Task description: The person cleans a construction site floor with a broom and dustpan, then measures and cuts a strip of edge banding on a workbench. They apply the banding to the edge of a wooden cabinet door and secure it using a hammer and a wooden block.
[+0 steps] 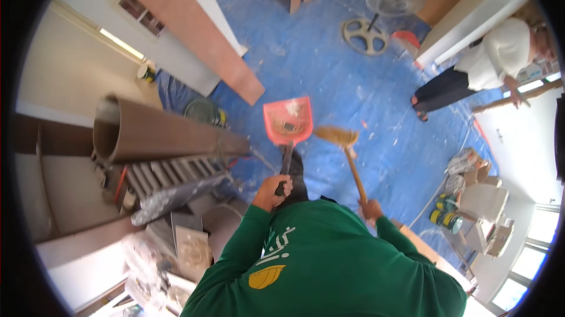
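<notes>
Sweeping: dustpan (288, 120) best held level, debris (288, 126) kept in, broom head (336, 135) best drawn nearward into its mouth | dustpan: over blue sheet (329, 87), beyond left hand (275, 191), mouth seemingly pointed far, long axis near-far | dustpan handle (287, 159) clamped in left hand; broom handle (355, 173), slanted far-left, clamped in right hand (370, 209)

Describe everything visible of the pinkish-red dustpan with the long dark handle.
The pinkish-red, plastic-looking dustpan has a broad, shallow pan with raised sides, its wide mouth facing away from the person. Pale and brown debris lies inside, with a small dark piece. The long dark handle runs back toward the person, whose left hand grips it. The pan is over the blue floor sheet; whether it rests flat is unclear.
</notes>
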### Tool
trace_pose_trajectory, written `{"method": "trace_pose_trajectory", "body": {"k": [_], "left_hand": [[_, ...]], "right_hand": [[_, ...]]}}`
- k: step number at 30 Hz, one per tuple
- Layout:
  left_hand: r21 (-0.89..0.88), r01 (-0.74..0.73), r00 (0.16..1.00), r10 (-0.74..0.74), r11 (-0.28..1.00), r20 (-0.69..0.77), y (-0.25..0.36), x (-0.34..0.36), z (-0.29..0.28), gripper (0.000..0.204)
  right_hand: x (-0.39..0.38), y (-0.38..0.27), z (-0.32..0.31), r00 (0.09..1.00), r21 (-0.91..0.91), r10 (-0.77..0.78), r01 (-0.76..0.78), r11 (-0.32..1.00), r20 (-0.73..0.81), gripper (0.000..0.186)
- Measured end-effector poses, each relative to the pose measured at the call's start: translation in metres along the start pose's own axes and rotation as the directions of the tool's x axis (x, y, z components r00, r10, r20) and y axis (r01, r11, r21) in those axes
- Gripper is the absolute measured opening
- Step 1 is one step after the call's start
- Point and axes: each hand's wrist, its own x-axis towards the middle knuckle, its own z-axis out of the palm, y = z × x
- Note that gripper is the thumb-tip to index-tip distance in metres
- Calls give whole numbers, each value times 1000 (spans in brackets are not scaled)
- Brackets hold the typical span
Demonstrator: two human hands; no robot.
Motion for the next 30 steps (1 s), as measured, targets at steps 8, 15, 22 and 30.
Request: {"method": "trace_pose_trajectory", "body": {"k": [8, 15, 22, 30], "left_hand": [[128, 35, 996, -45, 991, 74, 171, 80, 113, 12], [157, 170, 985, -166, 973, -41, 323, 170, 192, 12], [274, 217, 976, -210, 937, -54, 467, 255, 319, 14], [274, 221, 975, -221, 936, -32, 577, 321, 494, 11]], "right_hand": [[52, -136, -188, 829, 177, 508, -551, 816, 235, 57], [241, -185, -238, 774, 458, 601, -617, 640, 201, 54], [491, -149, -234, 856, 375, 503, -432, 820, -115, 62], [717, -188, -488, 919, 498, 380, -280, 821, -109, 60]]}}
